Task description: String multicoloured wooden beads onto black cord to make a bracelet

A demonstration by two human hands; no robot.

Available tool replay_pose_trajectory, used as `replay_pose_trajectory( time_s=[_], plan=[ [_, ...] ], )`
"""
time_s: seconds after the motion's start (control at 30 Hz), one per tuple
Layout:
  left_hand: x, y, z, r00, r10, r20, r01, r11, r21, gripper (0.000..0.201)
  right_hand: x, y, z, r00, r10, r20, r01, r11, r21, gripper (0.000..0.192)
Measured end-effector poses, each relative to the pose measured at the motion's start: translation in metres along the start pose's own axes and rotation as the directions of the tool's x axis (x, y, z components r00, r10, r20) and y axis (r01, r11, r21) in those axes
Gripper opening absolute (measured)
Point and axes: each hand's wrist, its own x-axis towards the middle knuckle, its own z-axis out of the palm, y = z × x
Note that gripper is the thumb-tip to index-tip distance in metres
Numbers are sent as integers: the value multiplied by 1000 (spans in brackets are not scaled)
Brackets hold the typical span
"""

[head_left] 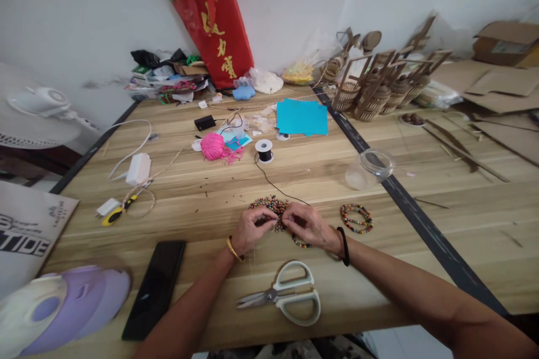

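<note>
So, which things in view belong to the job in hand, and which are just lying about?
Likely part of the job:
Loose multicolored beads by both hands
Spool of black cord, its end running toward the right hand
Beaded loops
White-handled scissors, probably

Apparently just lying about:
Pink yarn ball
Blue sheets
Black smartphone
Yellow-and-black utility knife
Red gift bag

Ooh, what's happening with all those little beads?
Someone's left hand and right hand are close together, fingertips pinched, by a pile of beads. Black cord runs from a spool towards the right hand. A beaded strand shows beside that hand; beaded loops lie to its right. Scissors lie nearer the person.
</note>
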Motion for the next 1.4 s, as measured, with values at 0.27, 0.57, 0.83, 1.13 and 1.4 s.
replay_pose_trajectory(
  time_s=[0.27, 0.57, 0.83, 1.13, 1.4],
  plan=[
    [0, 2, -1, 1000, 1, 7, -2, 1000, 17, 11, -1, 1, 1, 1000, -1, -1, 1, 1000, -12, 20],
    [-1, 3, 0, 999, -29, 14, 28, 1000, 11, 12, -1, 2, 1, 1000, -10, 2, 10, 1000, -16, 18],
    [-1, 4, 0, 1000, -21, 12, 21, 1000, 12, 12, -1, 1, 1, 1000, -4, -1, 4, 1000, -16, 18],
    [-1, 2, -1, 1000, -24, 16, 24, 1000, 15, 13, -1, 2, 1, 1000, 2, 21, -2, 1000, -1, 19],
    [-1, 5, -1, 1000, -7, 11, 7, 1000, 29, 11, 0, 1, 1, 1000, -4, 6, 4, 1000, -15, 19]
  ],
)
